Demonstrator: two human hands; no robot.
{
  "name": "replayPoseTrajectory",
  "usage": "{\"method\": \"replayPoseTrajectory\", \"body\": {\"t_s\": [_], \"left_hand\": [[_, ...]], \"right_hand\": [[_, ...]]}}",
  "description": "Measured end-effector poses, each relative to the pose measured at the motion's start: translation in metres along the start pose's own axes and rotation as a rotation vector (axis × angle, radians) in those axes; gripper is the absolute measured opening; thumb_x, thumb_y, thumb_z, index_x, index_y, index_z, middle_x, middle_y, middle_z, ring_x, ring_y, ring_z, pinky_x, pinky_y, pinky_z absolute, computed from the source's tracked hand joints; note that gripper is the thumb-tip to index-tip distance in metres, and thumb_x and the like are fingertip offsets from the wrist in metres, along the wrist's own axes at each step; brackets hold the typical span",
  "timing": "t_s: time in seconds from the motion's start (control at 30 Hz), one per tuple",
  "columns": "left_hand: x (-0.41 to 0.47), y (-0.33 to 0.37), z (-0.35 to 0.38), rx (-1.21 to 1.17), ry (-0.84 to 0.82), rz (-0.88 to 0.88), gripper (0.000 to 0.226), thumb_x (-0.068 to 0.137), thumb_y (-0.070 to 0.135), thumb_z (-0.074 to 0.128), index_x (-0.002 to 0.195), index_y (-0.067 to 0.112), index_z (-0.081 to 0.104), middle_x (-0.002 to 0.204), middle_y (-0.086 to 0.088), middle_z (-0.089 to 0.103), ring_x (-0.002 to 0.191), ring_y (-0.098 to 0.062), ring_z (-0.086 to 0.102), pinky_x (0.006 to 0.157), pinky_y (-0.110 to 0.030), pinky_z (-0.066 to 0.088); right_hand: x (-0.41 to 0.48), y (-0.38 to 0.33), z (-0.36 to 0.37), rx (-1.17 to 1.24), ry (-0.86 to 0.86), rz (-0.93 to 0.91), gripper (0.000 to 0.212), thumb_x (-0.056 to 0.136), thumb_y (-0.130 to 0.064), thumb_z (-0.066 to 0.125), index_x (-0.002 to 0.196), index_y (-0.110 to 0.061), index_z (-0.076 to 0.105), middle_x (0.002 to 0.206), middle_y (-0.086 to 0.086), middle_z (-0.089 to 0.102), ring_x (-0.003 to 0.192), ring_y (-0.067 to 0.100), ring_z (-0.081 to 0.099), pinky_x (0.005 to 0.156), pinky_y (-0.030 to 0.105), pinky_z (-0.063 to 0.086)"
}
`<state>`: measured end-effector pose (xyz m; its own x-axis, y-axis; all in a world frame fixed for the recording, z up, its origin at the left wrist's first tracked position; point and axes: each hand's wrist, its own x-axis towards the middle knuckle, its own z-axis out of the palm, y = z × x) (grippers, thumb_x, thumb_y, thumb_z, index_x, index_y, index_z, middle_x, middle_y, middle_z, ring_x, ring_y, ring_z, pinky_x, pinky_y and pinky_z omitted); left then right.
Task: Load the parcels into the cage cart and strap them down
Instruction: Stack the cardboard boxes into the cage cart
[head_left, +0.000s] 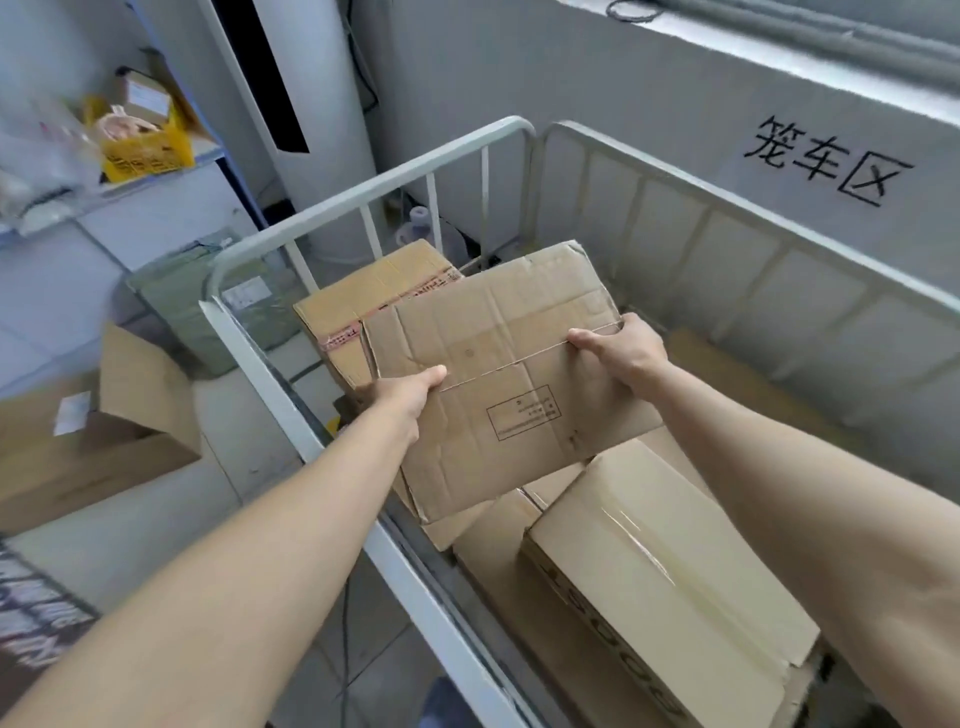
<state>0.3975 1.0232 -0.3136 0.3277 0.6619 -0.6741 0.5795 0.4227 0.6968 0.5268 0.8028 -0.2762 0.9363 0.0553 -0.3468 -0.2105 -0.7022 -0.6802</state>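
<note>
Near: tan cardboard box sealed with clear tape (665, 561) lies in the white metal cage cart (363, 192). Mid: left hand (410, 392) and right hand (621, 353) each grip a side edge of the creased brown string-tied carton (498, 374), tilted over the cart's load. Far: brown box with red-printed tape (363, 296) sits behind the carton.

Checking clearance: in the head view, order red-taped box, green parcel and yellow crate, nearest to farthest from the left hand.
1. Red-taped box, just behind left hand.
2. Green parcel, beyond the rail.
3. Yellow crate, far-left shelf.
</note>
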Motion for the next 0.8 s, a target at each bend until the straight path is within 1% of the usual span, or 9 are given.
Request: {"method": "replayPoseTrajectory", "body": {"t_s": [0.07, 0.1, 0.2, 0.33, 0.5, 0.57, 0.63, 0.73, 0.8], "left_hand": [[-0.012, 0.008, 0.004, 0.043, 0.004, -0.063, 0.142, 0.046, 0.039, 0.093, 0.149, 0.01, 0.0, 0.143, -0.016, 0.04, 0.121, -0.035, 0.05, 0.099, -0.053, 0.043], [-0.01, 0.01, 0.008, 0.06, -0.002, -0.09, 0.137, 0.046, 0.037, 0.093, 0.147, 0.013, 0.005, 0.142, -0.015, 0.041, 0.12, -0.035, 0.051, 0.099, -0.053, 0.042], [-0.002, 0.012, 0.025, 0.093, 0.015, -0.118, 0.108, 0.041, 0.037, 0.094, 0.123, 0.016, 0.027, 0.131, -0.012, 0.049, 0.109, -0.034, 0.056, 0.095, -0.053, 0.044], [-0.005, 0.011, 0.036, 0.128, 0.037, -0.141, 0.096, 0.044, 0.044, 0.092, 0.104, 0.017, 0.022, 0.125, -0.012, 0.048, 0.106, -0.034, 0.054, 0.096, -0.053, 0.044], [-0.01, 0.023, 0.034, 0.141, 0.009, -0.158, 0.105, 0.054, 0.041, 0.09, 0.128, 0.01, 0.022, 0.129, -0.014, 0.041, 0.115, -0.036, 0.048, 0.1, -0.053, 0.04], [-0.014, 0.026, 0.03, 0.127, -0.013, -0.17, 0.1, 0.057, 0.037, 0.09, 0.126, 0.01, 0.023, 0.121, -0.011, 0.043, 0.117, -0.036, 0.047, 0.102, -0.054, 0.037], [-0.018, 0.024, 0.025, 0.105, -0.076, -0.204, 0.096, 0.056, 0.036, 0.09, 0.123, 0.007, 0.028, 0.111, -0.006, 0.043, 0.115, -0.037, 0.051, 0.099, -0.062, 0.034], [-0.015, 0.013, 0.02, 0.153, -0.2, -0.284, 0.104, 0.05, 0.044, 0.09, 0.131, 0.006, 0.039, 0.134, -0.007, 0.047, 0.118, -0.04, 0.05, 0.096, -0.074, 0.023], [-0.021, 0.011, 0.014, 0.197, -0.211, -0.324, 0.086, 0.061, 0.042, 0.086, 0.126, 0.003, 0.045, 0.141, -0.012, 0.041, 0.124, -0.041, 0.046, 0.099, -0.073, 0.021]], "right_hand": [[0.019, 0.004, 0.015, -0.023, 0.001, 0.031, 0.074, 0.07, -0.065, 0.069, 0.119, -0.014, 0.049, 0.119, 0.006, 0.06, 0.112, 0.03, 0.056, 0.096, 0.04, 0.045], [0.028, 0.006, 0.018, -0.027, 0.004, 0.053, 0.076, 0.069, -0.069, 0.067, 0.119, -0.015, 0.048, 0.119, 0.006, 0.06, 0.111, 0.03, 0.056, 0.097, 0.042, 0.044], [0.053, 0.014, 0.017, -0.002, -0.004, 0.09, 0.074, 0.068, -0.069, 0.068, 0.116, -0.016, 0.05, 0.116, 0.004, 0.061, 0.107, 0.028, 0.057, 0.093, 0.04, 0.047], [0.065, 0.014, 0.007, 0.006, -0.026, 0.078, 0.065, 0.071, -0.061, 0.072, 0.113, -0.016, 0.051, 0.107, 0.0, 0.056, 0.099, 0.023, 0.055, 0.086, 0.035, 0.046], [0.068, 0.002, 0.002, -0.024, -0.038, 0.06, 0.062, 0.071, -0.061, 0.071, 0.108, -0.016, 0.048, 0.106, 0.001, 0.055, 0.097, 0.023, 0.053, 0.081, 0.034, 0.044], [0.067, -0.002, 0.001, -0.026, -0.039, 0.057, 0.063, 0.07, -0.062, 0.072, 0.107, -0.016, 0.049, 0.106, 0.002, 0.056, 0.097, 0.024, 0.054, 0.079, 0.033, 0.044], [0.064, -0.003, 0.002, -0.04, -0.045, 0.054, 0.064, 0.07, -0.062, 0.072, 0.107, -0.015, 0.05, 0.106, 0.002, 0.056, 0.095, 0.024, 0.053, 0.076, 0.032, 0.042], [0.059, -0.001, 0.005, -0.086, -0.074, 0.043, 0.069, 0.07, -0.062, 0.072, 0.115, -0.013, 0.051, 0.111, 0.004, 0.056, 0.098, 0.024, 0.053, 0.078, 0.031, 0.042], [0.057, 0.002, 0.01, -0.124, -0.098, 0.041, 0.075, 0.071, -0.061, 0.072, 0.123, -0.011, 0.049, 0.118, 0.006, 0.056, 0.105, 0.026, 0.053, 0.081, 0.032, 0.043]]}}
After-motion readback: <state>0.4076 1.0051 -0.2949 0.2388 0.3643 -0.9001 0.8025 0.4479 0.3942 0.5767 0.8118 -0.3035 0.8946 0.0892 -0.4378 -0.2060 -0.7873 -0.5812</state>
